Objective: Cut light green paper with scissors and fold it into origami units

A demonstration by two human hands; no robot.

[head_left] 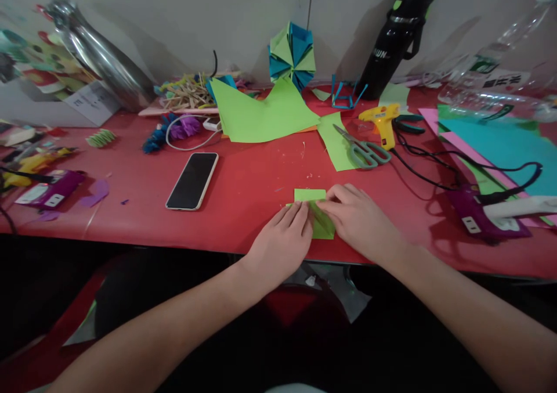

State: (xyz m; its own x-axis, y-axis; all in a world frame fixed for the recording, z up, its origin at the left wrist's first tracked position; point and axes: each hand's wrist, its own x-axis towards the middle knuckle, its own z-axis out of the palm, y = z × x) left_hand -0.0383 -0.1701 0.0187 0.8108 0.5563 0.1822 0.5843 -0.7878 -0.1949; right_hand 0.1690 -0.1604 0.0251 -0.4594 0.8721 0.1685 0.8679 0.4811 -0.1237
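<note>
A small piece of green paper [322,226], partly folded, lies near the front edge of the red table [248,195]. My left hand [284,242] rests on its left side, fingers pressed together over the paper and hiding part of it. At the right side, my right hand [359,219] pinches the paper between thumb and fingers. Scissors with grey-green handles [368,154] lie beyond my right hand, partly on a green paper strip [333,143]. Behind them spreads a large green sheet [261,114].
A phone [192,181] lies to the left. A yellow glue gun [383,125] and its cable are at the right, near a purple power strip [483,216]. Against the wall stand a black bottle [394,44], a folded paper ball [292,56] and a steel jug [104,59].
</note>
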